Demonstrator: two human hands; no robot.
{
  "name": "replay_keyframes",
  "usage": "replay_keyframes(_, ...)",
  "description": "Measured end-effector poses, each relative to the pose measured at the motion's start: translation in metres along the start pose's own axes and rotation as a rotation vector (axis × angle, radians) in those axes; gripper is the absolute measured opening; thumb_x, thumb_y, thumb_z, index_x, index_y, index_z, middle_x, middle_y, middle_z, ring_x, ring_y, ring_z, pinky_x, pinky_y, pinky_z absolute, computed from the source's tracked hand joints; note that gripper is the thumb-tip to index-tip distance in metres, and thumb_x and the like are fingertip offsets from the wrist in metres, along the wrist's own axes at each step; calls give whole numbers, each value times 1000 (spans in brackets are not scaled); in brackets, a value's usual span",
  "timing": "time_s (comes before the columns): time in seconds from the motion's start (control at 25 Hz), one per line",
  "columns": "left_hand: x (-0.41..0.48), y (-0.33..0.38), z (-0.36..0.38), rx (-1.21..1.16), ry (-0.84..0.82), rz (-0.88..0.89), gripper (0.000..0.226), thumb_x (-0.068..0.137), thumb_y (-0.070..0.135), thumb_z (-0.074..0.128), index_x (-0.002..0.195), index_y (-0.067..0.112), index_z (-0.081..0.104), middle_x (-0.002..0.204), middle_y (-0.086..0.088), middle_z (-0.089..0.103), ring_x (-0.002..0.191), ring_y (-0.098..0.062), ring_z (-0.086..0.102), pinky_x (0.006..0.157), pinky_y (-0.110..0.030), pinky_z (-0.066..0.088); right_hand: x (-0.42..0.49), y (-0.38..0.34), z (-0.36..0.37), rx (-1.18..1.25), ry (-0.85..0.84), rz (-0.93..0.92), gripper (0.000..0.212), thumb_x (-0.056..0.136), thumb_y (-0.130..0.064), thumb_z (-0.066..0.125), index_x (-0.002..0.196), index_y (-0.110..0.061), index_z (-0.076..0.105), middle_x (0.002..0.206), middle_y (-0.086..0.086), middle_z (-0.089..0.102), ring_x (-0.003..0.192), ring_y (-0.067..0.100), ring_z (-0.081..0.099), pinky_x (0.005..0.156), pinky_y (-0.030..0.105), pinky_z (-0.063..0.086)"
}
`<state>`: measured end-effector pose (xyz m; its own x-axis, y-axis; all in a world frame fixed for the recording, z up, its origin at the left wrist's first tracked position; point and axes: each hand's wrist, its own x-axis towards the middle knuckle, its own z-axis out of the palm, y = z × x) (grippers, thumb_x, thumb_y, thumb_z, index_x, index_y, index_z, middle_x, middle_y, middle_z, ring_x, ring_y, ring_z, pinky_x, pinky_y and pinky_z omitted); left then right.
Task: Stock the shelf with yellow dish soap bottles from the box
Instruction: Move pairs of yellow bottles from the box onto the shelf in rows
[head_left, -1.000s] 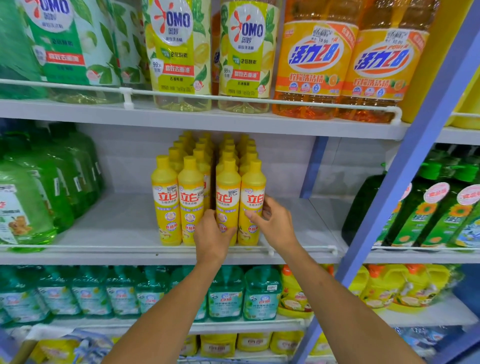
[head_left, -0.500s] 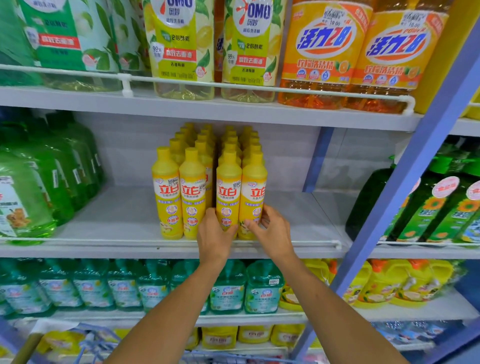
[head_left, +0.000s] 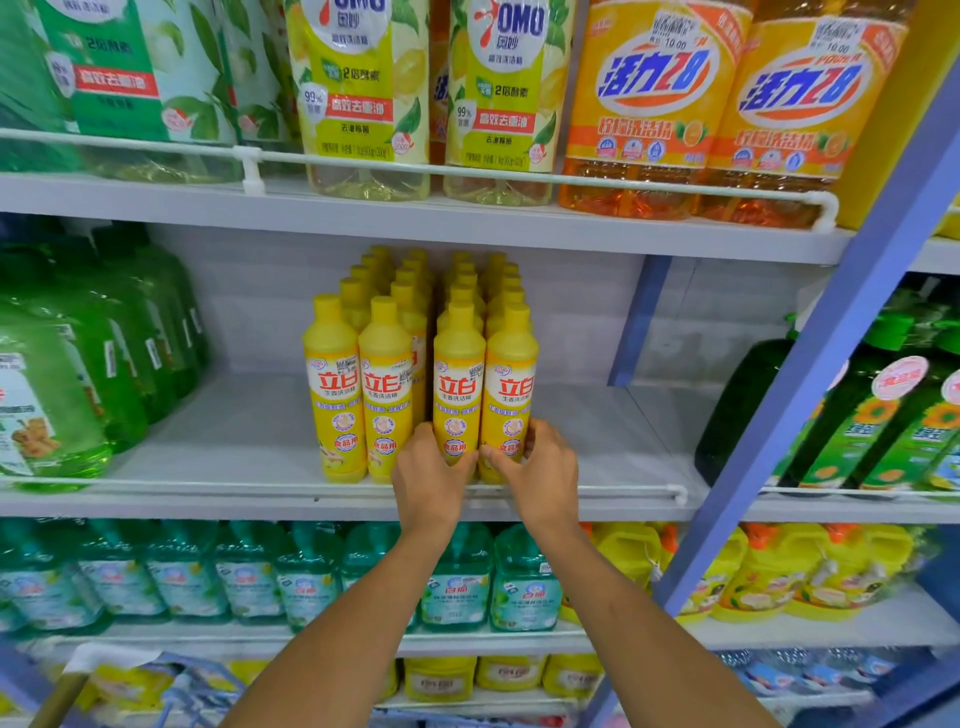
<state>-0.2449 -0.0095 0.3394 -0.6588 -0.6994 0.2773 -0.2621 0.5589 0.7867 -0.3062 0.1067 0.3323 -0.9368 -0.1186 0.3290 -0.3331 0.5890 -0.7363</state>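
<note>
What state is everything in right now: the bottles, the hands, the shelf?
Yellow dish soap bottles: upright, capped, in four rows running back.
Third front bottle: standing, gripped near its base.
Fourth front bottle: standing, gripped near its base.
Left hand: fingers curled round the third front bottle.
Right hand: fingers curled round the fourth front bottle.
Middle shelf: partly stocked.
Green jugs: upright, at the left.
</note>
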Motion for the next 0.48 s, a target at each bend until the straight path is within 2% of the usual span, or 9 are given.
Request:
replay_keyframes(0.2, -1, -1, 1, 17, -2, 22, 44, 76, 41, 84, 99, 12, 60, 98, -7, 70, 93, -27, 66, 74, -34, 49, -4, -6, -1, -8, 19, 38, 60, 75, -56, 80, 118, -20, 60, 111, -2, 66, 97, 14, 66, 84, 34, 59)
replay_keyframes(0.36, -1, -5, -4, -58, -45, 40, 41, 75, 37, 86, 99, 15, 62, 95, -3, 70, 86, -21, 66, 74, -36, 55, -7, -2, 0, 37, 10, -14, 61, 76, -53, 82, 122, -18, 61, 113, 1, 66, 101, 15, 63, 87, 35, 57)
replay_keyframes(0.48, 2, -11, -7, -103, -96, 88, 41, 76, 32, 86, 108, 15, 65, 103, -1, 72, 91, -18, 66, 80, -38, 58, -7, 3, 3, 58, -9, -31, 59, 79, -48, 82, 125, -20, 60, 116, 1, 66, 104, 15, 62, 90, 37, 57)
